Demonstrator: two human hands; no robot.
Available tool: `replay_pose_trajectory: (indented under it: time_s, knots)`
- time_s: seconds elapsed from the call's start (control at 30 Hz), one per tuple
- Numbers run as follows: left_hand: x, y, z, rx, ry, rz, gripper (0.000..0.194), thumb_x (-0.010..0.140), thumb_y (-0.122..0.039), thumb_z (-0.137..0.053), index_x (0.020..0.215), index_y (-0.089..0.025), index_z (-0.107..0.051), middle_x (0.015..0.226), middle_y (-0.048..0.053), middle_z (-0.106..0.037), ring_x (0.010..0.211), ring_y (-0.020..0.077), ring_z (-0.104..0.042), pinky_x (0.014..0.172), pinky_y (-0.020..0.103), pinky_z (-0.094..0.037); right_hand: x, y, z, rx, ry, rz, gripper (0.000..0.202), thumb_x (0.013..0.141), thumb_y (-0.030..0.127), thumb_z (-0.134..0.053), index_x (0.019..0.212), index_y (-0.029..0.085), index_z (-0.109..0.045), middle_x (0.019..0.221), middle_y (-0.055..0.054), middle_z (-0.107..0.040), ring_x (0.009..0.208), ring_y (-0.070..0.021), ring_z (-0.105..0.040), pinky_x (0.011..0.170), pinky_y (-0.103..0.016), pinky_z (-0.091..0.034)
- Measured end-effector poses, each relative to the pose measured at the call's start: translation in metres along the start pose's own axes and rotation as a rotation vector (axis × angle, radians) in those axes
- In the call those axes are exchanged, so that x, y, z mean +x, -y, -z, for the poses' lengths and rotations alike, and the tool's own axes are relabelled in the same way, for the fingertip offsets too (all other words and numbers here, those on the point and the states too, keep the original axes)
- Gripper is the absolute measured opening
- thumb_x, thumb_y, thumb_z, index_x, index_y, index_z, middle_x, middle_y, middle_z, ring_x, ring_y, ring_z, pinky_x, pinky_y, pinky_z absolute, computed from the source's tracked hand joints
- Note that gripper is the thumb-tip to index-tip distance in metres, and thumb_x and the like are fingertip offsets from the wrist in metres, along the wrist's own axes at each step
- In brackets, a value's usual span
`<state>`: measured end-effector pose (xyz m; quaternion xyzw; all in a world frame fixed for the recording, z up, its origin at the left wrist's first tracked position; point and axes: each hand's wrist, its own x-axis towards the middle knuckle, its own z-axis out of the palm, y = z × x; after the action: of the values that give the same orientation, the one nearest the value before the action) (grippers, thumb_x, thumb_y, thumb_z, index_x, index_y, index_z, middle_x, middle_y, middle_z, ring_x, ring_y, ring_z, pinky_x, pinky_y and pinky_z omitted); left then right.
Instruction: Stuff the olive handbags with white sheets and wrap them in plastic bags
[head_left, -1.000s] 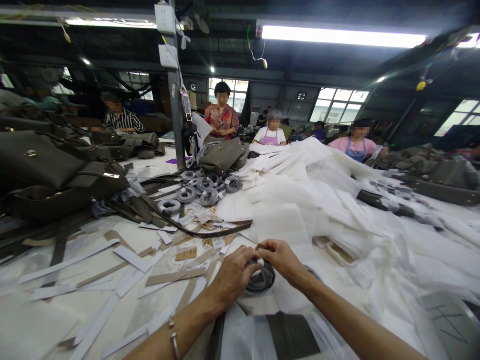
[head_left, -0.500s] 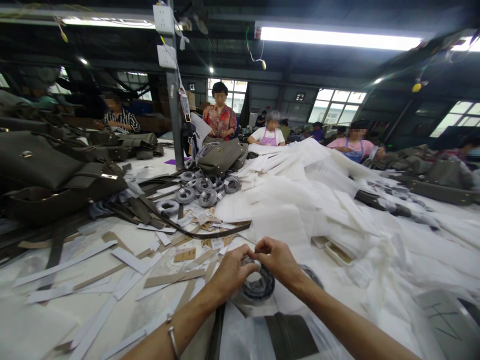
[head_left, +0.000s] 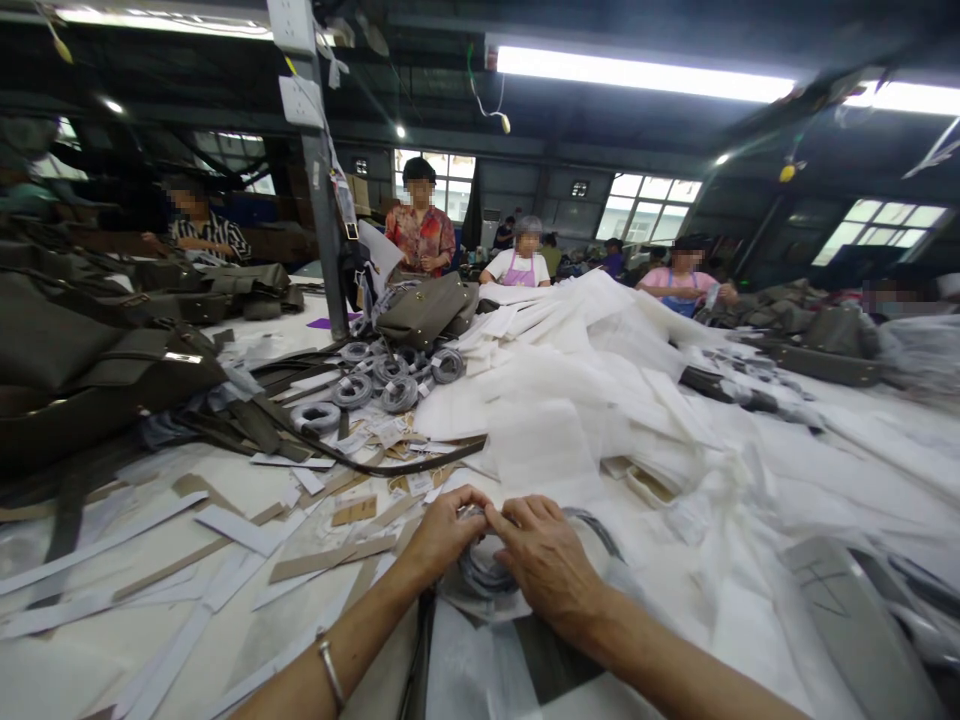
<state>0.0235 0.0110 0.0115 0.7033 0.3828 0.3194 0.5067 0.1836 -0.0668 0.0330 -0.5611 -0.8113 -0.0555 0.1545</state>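
Plastic wrap (head_left: 501, 607) encloses a coil (head_left: 480, 578) pinched at its rim by left hand (head_left: 441, 532) and right hand (head_left: 553, 568), fingers (head_left: 501, 524) nearly closed.

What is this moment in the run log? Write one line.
left hand: gripping coil | right hand: at coil, fingertips near left's | beyond: coil pile, strap, white sheets

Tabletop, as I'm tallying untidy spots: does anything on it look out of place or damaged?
Somewhat: pale strips lie scattered crisscross left of the left hand, and white sheets form an uneven heap beyond the right hand. No damage shows.
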Motion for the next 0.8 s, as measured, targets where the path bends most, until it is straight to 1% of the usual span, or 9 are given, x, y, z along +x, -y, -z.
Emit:
replay_pose_trajectory:
  time_s: [0.13, 0.2, 0.27, 0.33, 0.4, 0.5, 0.57, 0.63, 0.8]
  knots:
    - [0.001, -0.002, 0.003, 0.028, 0.049, -0.020, 0.020, 0.073, -0.036, -0.060, 0.082, -0.018, -0.062, 0.063, -0.004, -0.059, 0.063, 0.0163, -0.056, 0.064, 0.026, -0.042, -0.011, 0.005, 0.016, 0.050, -0.010, 0.016, 0.040, 0.083, 0.022, -0.071, 0.122, 0.024, -0.062, 0.107, -0.006, -0.069, 0.102, -0.0249, -0.061, 0.101, -0.043, -0.041]
    - [0.001, 0.000, 0.006, 0.076, 0.057, -0.045, 0.023, 0.074, -0.041, -0.061, 0.083, -0.020, -0.062, 0.067, -0.004, -0.061, 0.066, 0.0173, -0.058, 0.065, 0.027, -0.043, -0.029, -0.004, 0.037, 0.132, -0.070, -0.009, 0.034, 0.085, 0.021, -0.068, 0.119, 0.027, -0.063, 0.105, -0.003, -0.071, 0.100, -0.0213, -0.062, 0.106, -0.041, -0.036]
    - [0.004, 0.005, 0.011, 0.152, 0.016, -0.067, 0.028, 0.075, -0.048, -0.061, 0.083, -0.022, -0.062, 0.072, -0.003, -0.064, 0.069, 0.0189, -0.061, 0.069, 0.027, -0.045, -0.063, -0.023, 0.066, 0.192, -0.200, -0.135, 0.027, 0.088, 0.021, -0.064, 0.114, 0.026, -0.067, 0.102, -0.003, -0.073, 0.098, -0.0201, -0.064, 0.105, -0.040, -0.037]
    - [0.010, 0.011, 0.014, 0.209, 0.026, -0.059, 0.034, 0.074, -0.055, -0.061, 0.085, -0.023, -0.063, 0.071, -0.003, -0.065, 0.070, 0.0207, -0.063, 0.069, 0.028, -0.046, -0.114, -0.050, 0.102, 0.215, -0.362, -0.378, 0.019, 0.090, 0.026, -0.059, 0.106, 0.025, -0.071, 0.102, -0.005, -0.074, 0.098, -0.0222, -0.065, 0.099, -0.039, -0.042]
    - [0.015, 0.015, 0.015, 0.228, 0.029, -0.046, 0.042, 0.070, -0.061, -0.062, 0.087, -0.023, -0.063, 0.073, -0.002, -0.068, 0.071, 0.0229, -0.065, 0.069, 0.029, -0.048, -0.176, -0.079, 0.137, 0.212, -0.485, -0.722, 0.021, 0.089, 0.035, -0.059, 0.098, 0.024, -0.073, 0.103, -0.007, -0.074, 0.100, -0.0263, -0.066, 0.094, -0.040, -0.045]
    - [0.016, 0.014, 0.014, 0.233, 0.005, -0.067, 0.047, 0.065, -0.065, -0.063, 0.087, -0.024, -0.063, 0.082, 0.000, -0.072, 0.078, 0.0262, -0.068, 0.070, 0.030, -0.050, -0.262, -0.120, 0.173, 0.281, -0.507, -1.195, 0.029, 0.077, 0.042, -0.066, 0.097, 0.022, -0.074, 0.105, -0.008, -0.074, 0.105, -0.0315, -0.063, 0.098, -0.043, -0.042]
    - [0.015, 0.009, 0.012, 0.268, -0.032, -0.084, 0.045, 0.063, -0.065, -0.063, 0.085, -0.025, -0.064, 0.086, 0.000, -0.073, 0.081, 0.0270, -0.069, 0.069, 0.029, -0.051, -0.300, -0.144, 0.178, 0.423, -0.452, -1.356, 0.032, 0.067, 0.044, -0.071, 0.088, 0.019, -0.075, 0.101, -0.009, -0.074, 0.106, -0.0338, -0.062, 0.096, -0.042, -0.043]
    - [0.014, 0.004, 0.010, 0.320, -0.069, -0.088, 0.044, 0.064, -0.064, -0.061, 0.085, -0.025, -0.064, 0.087, 0.000, -0.073, 0.081, 0.0261, -0.069, 0.068, 0.028, -0.051, -0.319, -0.161, 0.169, 0.540, -0.408, -1.424, 0.036, 0.064, 0.048, -0.071, 0.083, 0.017, -0.075, 0.097, -0.011, -0.075, 0.101, -0.0337, -0.064, 0.088, -0.042, -0.047]
    - [0.012, 0.003, 0.007, 0.403, -0.147, -0.105, 0.043, 0.064, -0.062, -0.058, 0.086, -0.026, -0.067, 0.083, -0.001, -0.073, 0.070, 0.0230, -0.070, 0.060, 0.026, -0.052, -0.325, -0.182, 0.139, 0.766, -0.392, -1.463, 0.036, 0.060, 0.048, -0.070, 0.077, 0.017, -0.072, 0.089, -0.011, -0.074, 0.087, -0.0240, -0.065, 0.075, -0.033, -0.049]
